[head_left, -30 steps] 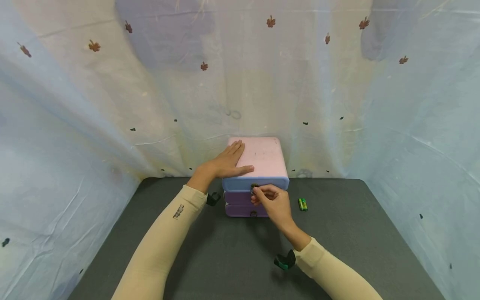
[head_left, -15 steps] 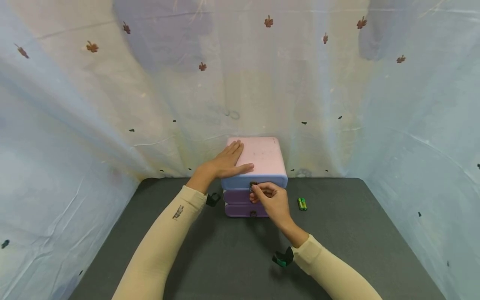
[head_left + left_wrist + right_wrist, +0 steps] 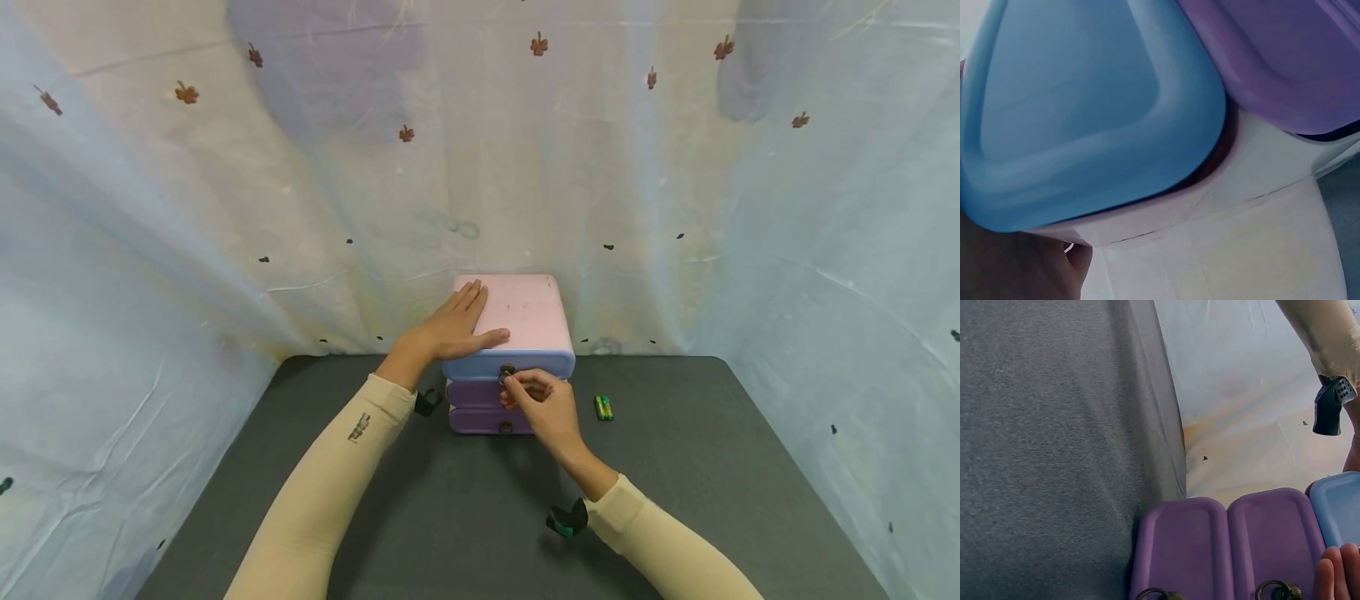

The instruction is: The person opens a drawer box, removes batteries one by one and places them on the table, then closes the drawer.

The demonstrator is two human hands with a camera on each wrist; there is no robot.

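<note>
Under the left hand [image 3: 453, 329] sits a small three-drawer organizer [image 3: 525, 312], its pale pink top flat and lightly scuffed, with rounded corners. That hand lies on the top's left side, fingers together and thumb spread away from them toward the front edge. Just in front of it is the light blue drawer [image 3: 468, 367], where the right hand [image 3: 551, 408] pinches the upper ring pull [image 3: 506, 377] between thumb and forefinger, the other fingers curled. A thin dark gap shows between this blue front and the whitish casing in the left wrist view. Below, partly behind the right hand, are the purple middle drawer [image 3: 468, 394] and purple bottom drawer [image 3: 472, 422]; both have rounded, recessed fronts, and the right wrist view shows a dark bronze-coloured ring on each. To the right of the right hand, apart from it, two green batteries [image 3: 603, 407] lie side by side on a dark grey, fabric-textured table [image 3: 465, 517], which stretches out beneath both arms. Beyond the hands and along both sides hangs a pale, creased curtain [image 3: 495, 183] in washed blue, cream and lilac, printed with brown leaf shapes and small dark marks.
</note>
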